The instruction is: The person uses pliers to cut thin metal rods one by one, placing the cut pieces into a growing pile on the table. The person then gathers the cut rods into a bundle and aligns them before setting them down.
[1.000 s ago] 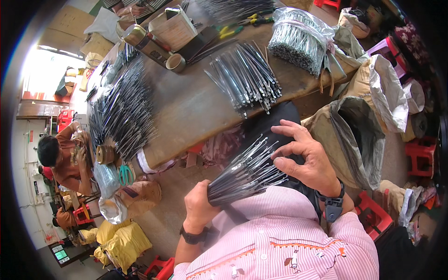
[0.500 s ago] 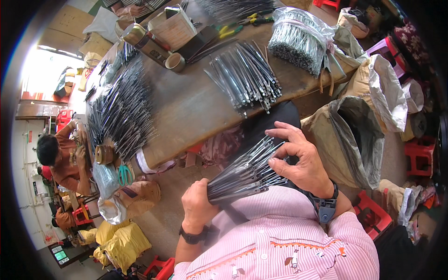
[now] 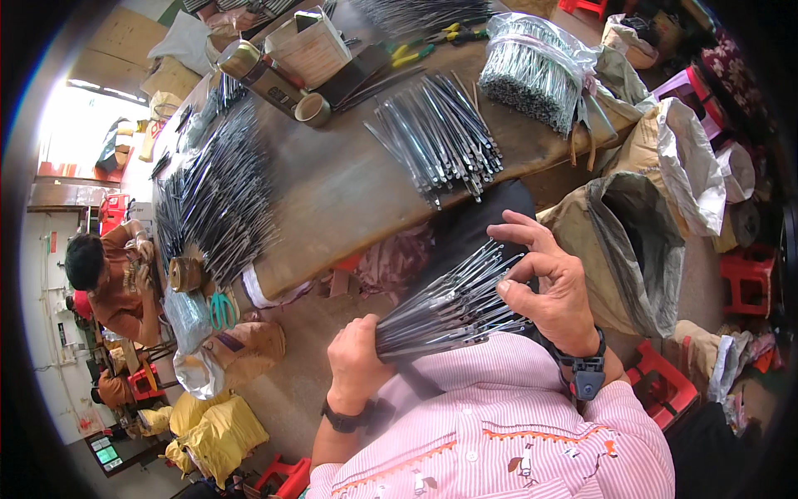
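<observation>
Right hand lower on rod bundle

The left hand clamps a fanned bundle of metal rods; the right hand fingers their tips.

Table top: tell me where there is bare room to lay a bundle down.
The widest bare wood on the table lies in the middle, between the big fan of rods on the left and the loose pile of rods on the right, running to the near edge. The far end is crowded with a box, a cup, pliers and a wrapped bundle.
</observation>
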The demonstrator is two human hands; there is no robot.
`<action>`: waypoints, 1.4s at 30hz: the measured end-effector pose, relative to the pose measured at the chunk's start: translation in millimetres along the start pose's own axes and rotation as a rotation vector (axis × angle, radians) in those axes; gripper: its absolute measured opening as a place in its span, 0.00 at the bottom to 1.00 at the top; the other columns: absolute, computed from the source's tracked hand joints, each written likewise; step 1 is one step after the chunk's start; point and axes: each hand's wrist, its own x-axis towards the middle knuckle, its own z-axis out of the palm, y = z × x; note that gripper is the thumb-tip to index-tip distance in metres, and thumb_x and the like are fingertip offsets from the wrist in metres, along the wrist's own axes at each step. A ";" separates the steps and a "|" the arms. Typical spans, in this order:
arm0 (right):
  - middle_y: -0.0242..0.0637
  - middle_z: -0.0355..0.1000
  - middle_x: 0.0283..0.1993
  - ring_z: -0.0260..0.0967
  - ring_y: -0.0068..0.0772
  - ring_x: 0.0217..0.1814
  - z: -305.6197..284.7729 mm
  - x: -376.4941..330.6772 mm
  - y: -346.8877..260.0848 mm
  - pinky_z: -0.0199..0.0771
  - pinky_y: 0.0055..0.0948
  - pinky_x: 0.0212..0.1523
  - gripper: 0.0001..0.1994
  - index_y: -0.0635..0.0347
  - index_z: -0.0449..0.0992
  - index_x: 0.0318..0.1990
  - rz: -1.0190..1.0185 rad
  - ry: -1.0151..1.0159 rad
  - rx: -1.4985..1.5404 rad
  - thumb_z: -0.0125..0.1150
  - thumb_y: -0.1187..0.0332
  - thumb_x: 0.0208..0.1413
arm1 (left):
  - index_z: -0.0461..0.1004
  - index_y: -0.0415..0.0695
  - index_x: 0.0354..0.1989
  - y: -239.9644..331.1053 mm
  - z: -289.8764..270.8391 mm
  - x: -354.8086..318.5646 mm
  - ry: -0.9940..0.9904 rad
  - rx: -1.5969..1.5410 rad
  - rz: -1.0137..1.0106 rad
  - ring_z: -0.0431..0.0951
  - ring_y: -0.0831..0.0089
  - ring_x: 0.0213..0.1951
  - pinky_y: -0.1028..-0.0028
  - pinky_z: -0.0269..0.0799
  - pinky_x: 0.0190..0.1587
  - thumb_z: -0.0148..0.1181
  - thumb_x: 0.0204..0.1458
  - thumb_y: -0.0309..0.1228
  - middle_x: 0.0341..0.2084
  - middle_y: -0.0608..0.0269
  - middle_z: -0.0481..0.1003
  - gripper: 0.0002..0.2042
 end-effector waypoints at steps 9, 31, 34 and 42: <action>0.49 0.69 0.62 0.52 0.52 0.73 -26.6 -3.9 -9.2 0.47 0.49 0.70 0.07 0.61 0.83 0.32 0.023 0.063 -0.016 0.69 0.67 0.49 | 0.72 0.38 0.43 0.2 -7.9 -5.4 -0.024 -0.061 -0.147 0.78 0.50 0.29 0.63 0.74 0.34 0.73 0.34 0.27 0.28 0.49 0.75 0.24; 0.43 0.68 0.63 0.53 0.54 0.73 -18.6 -1.2 -0.9 0.50 0.52 0.70 0.06 0.54 0.84 0.31 -0.206 -0.231 -0.461 0.73 0.69 0.42 | 0.72 0.38 0.45 -1.0 -6.7 -4.1 -0.063 -0.041 -0.156 0.78 0.48 0.32 0.62 0.74 0.36 0.71 0.33 0.25 0.30 0.48 0.76 0.25; 0.43 0.68 0.62 0.53 0.54 0.73 -17.9 -0.3 0.1 0.50 0.54 0.69 0.06 0.55 0.83 0.30 -0.241 -0.238 -0.462 0.73 0.69 0.43 | 0.71 0.38 0.45 -2.2 -7.3 -5.2 -0.087 -0.036 -0.166 0.78 0.48 0.33 0.62 0.74 0.36 0.72 0.33 0.25 0.30 0.48 0.76 0.26; 0.41 0.67 0.61 0.52 0.53 0.74 -13.4 -1.2 2.5 0.49 0.59 0.70 0.06 0.55 0.78 0.30 -0.299 -0.246 -0.534 0.71 0.70 0.45 | 0.71 0.39 0.46 0.6 -6.7 -5.8 -0.113 -0.050 -0.184 0.78 0.48 0.33 0.62 0.74 0.37 0.71 0.33 0.26 0.31 0.48 0.76 0.26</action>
